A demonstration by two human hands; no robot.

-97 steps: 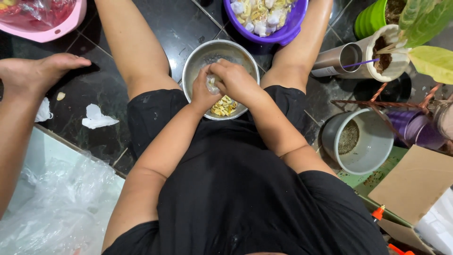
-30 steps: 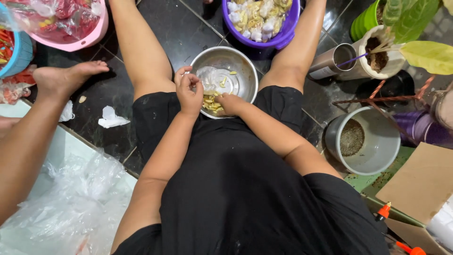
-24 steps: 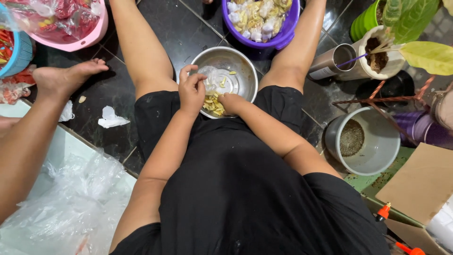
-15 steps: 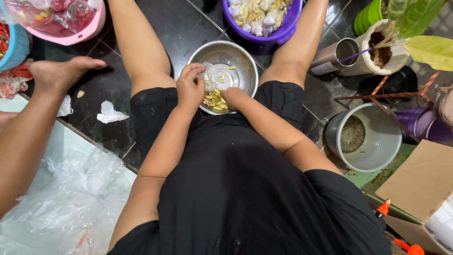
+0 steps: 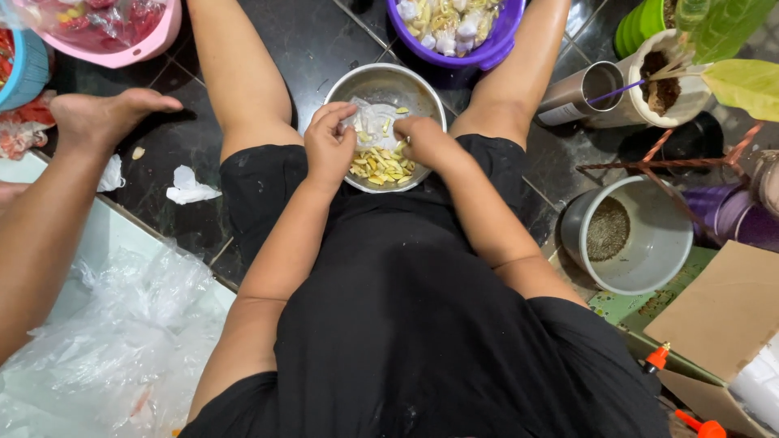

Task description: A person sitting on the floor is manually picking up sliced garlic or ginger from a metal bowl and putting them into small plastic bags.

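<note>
Both hands have parted — left hand (image 5: 329,146) and right hand (image 5: 423,139) pinch garlic skins over the steel bowl (image 5: 422,85) — purple basin (image 5: 497,45) holds unpeeled garlic.

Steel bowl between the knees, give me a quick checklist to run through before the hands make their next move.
1. Steel bowl sits flat on the dark tiles between the knees: ok.
2. Left hand is over the bowl's near rim, fingers curled; whether they pinch anything: cannot tell.
3. Right hand is over the bowl at the yellow slivers; what it holds: cannot tell.
4. Slivers lie heaped at the bowl's near side, white peel behind them, none seen spilled beside the bowl: ok.
5. Purple bowl of pale pieces stands just beyond the steel bowl: ok.
6. Floor around is tidy: not ok, white scrap lies beside the left thigh.
</note>
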